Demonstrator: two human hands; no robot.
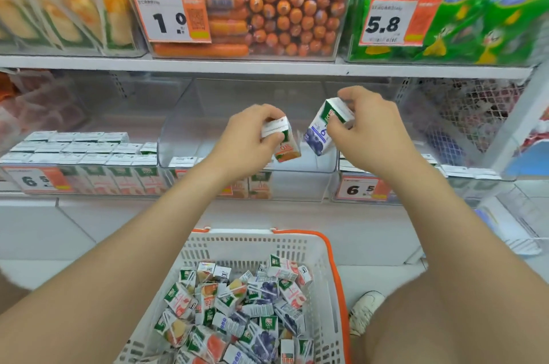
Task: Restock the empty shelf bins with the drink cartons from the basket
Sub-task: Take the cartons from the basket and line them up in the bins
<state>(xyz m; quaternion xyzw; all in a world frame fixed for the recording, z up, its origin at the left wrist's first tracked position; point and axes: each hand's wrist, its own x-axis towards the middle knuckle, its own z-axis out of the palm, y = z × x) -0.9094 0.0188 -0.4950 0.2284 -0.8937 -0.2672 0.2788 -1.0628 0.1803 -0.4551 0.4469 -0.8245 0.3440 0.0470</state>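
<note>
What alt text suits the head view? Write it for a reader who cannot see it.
Two bare hands hold small drink cartons in front of a clear, mostly empty shelf bin: the left hand grips an orange carton, the right hand a blueberry carton. Below, a white basket holds a heap of mixed cartons.

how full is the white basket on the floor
Well filled: a jumbled heap of drink cartons covers the bottom of the basket, lying at all angles.

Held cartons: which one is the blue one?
The blueberry carton in the right hand; the left hand holds an orange carton.
</note>
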